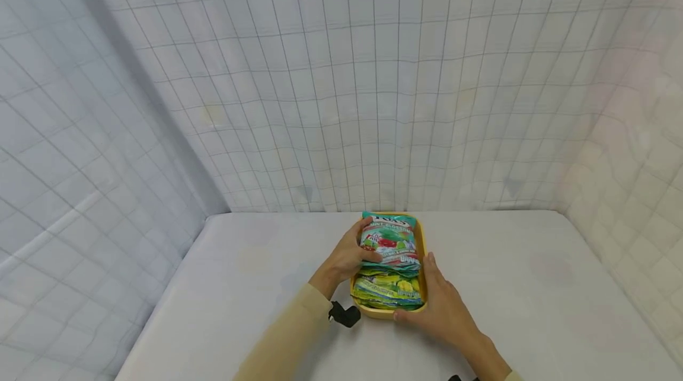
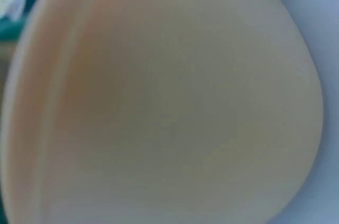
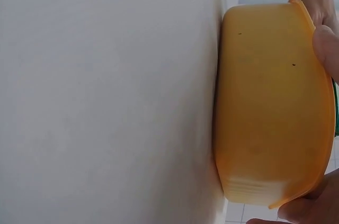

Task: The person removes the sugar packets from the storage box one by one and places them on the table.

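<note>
White table [image 1: 496, 274], gridded cloth wall [image 1: 384, 102]: yellow tray [image 1: 421, 237] braced

My left hand [image 1: 341, 259] spreads thumb and forefinger over the green packets [image 1: 395, 243]; whether it pinches, I cannot tell. My right hand [image 1: 447, 307] grips the tray's near corner. Yellow-green packets [image 1: 386, 290] lie nearer me. Probable step: settling contents. Next move likely calls for gentle release.

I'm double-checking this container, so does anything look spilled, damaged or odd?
No spill shows; the packets sit inside. But the yellow container has two small dark specks on its mostly plain side; whether dirt or damage, I can't tell.
</note>
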A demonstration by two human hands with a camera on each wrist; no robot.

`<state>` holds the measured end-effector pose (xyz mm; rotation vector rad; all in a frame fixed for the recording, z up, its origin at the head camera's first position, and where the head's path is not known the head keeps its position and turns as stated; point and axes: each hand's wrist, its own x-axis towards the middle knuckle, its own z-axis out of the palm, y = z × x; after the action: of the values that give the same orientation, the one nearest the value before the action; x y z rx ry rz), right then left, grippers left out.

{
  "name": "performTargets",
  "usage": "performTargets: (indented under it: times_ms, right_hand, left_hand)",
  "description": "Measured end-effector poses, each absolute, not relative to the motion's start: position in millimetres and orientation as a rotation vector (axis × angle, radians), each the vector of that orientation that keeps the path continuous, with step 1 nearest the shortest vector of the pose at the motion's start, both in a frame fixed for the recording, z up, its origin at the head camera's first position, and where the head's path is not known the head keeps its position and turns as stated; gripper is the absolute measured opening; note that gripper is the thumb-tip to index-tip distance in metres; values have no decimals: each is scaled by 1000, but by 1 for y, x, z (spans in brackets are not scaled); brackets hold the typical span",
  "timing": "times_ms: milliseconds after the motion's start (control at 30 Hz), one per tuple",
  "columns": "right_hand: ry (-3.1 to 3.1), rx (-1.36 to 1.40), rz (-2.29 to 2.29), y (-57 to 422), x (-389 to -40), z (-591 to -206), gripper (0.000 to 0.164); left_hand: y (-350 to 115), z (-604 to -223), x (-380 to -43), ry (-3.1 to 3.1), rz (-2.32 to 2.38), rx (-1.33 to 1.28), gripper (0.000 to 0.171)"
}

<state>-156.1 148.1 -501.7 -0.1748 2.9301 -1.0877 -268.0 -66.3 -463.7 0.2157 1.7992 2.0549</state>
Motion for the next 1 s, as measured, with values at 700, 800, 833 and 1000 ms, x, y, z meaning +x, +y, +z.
performTargets:
  times_ms: [700,800,833,1000]
  right_hand:
    - [2957,-124,-1015,145,-155,-500,144]
    - [2955,-131,-1021,145,-155,-498,144]
    - [2955,-133,-1023,145,-155,-497,144]
    - [2951,-131,-1032,145,-153,-497,144]
  left_hand:
    - [-88,-458,-257,1678,2200,220,104]
    - [-92,-455,-256,1645,2233,261,104]
    - [-93,-455,-255,1634,2247,273,104]
    - [-101,-454,-251,1579,2300,298,103]
